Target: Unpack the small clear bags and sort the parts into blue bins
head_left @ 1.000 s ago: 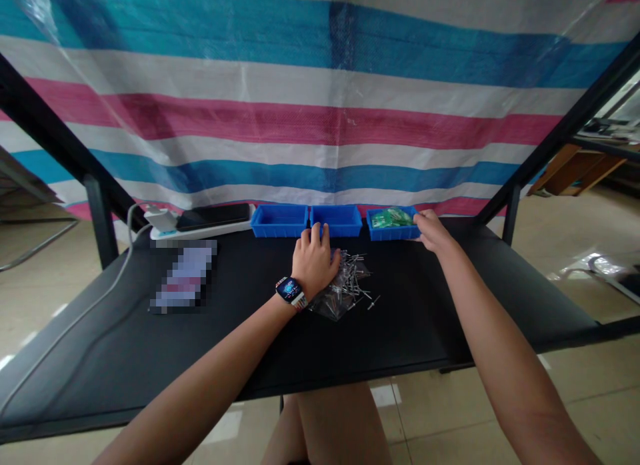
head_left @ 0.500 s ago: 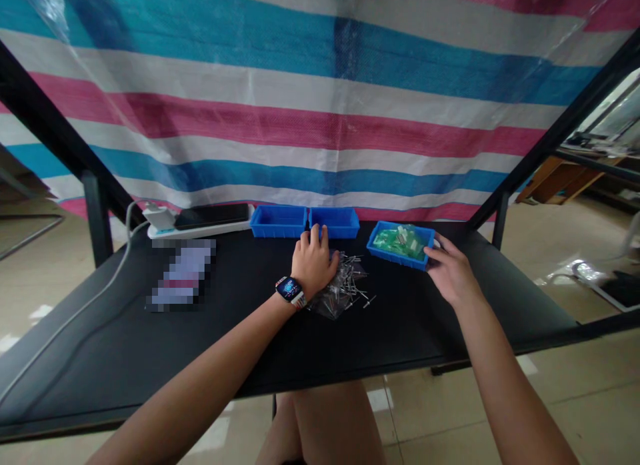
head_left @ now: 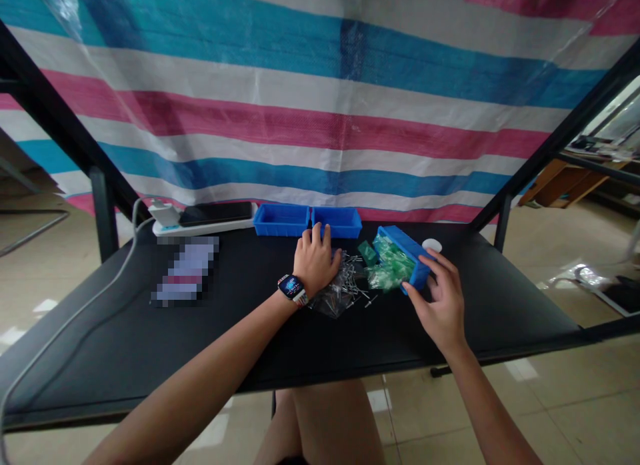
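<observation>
My right hand point(head_left: 441, 298) grips one end of a blue plastic bin point(head_left: 404, 244), which is tipped on its side toward the left. Small green-and-clear plastic packets point(head_left: 391, 268) spill from it onto the black table. One dark green packet point(head_left: 367, 253) lies apart at the left. My left hand point(head_left: 316, 260), with a watch on the wrist, rests with fingers spread beside a pile of metal pop rivets point(head_left: 353, 278) and a clear plastic bag point(head_left: 333, 302). Its fingertips reach the front of two other blue bins point(head_left: 283, 230); whether they touch is unclear.
At the back left, a white power strip point(head_left: 210, 229) carries a plugged-in charger point(head_left: 164, 214) and a black phone point(head_left: 216, 214). A blurred-out item point(head_left: 187, 272) lies before it. A white round object point(head_left: 431, 245) sits behind my right hand. Striped sheeting point(head_left: 320, 125) hangs behind the table.
My right hand has tipped the blue bin over to the left, and the green packets have slid out onto the table. The white round object now shows. My left hand has stayed in place.
</observation>
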A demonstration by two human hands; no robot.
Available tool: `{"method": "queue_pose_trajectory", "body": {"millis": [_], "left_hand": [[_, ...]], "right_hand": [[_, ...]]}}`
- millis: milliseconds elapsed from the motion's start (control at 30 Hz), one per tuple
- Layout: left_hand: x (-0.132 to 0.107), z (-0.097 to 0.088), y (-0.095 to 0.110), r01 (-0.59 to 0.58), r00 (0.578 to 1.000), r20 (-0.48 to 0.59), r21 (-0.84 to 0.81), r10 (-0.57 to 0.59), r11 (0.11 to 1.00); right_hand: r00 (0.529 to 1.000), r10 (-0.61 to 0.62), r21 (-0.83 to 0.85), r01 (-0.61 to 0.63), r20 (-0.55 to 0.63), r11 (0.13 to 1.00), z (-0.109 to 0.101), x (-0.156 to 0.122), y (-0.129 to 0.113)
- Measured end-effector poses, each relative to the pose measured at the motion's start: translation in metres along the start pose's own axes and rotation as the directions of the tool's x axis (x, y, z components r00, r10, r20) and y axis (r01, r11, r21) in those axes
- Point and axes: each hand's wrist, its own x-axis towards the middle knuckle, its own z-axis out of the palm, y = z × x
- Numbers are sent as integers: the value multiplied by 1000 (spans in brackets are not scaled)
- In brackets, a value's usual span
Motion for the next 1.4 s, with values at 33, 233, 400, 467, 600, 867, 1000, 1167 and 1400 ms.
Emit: {"method": "queue_pose_trajectory", "body": {"millis": [33,233,400,467,600,867,1000,1167,1400], "left_hand": [[0,0,0,-3,1000,-5,-3,3,1000],[-1,-8,5,-49,997,-54,-27,47,998],[-2,-15,10,-260,965,-46,-177,256,949],[-4,-16,13,-388,919,-29,-258,394,885],[-9,-14,20,-530,812,44,-364,582,766],[-12,-11,24,-544,751,136,-429,647,721],[-12,-11,23,-551,745,129,-433,654,713],[-13,-7,23,-557,739,121,-442,662,703],[-14,-7,24,-550,740,141,-434,657,713]], "right_hand": [[998,-55,-59,55,2,997,0,-1,-2],[961,-262,-258,277,92,926,-3,-2,-7],[913,-355,-295,402,201,867,-8,-5,-8],[887,-388,-313,453,249,835,-12,-4,-7],[858,-426,-347,508,289,788,-21,4,-7],[866,-411,-282,485,285,828,-33,11,0],[917,-348,-286,392,194,874,-41,14,0],[987,-158,-234,153,-1,960,-36,36,18],[929,369,185,-366,22,912,20,123,98]]}}
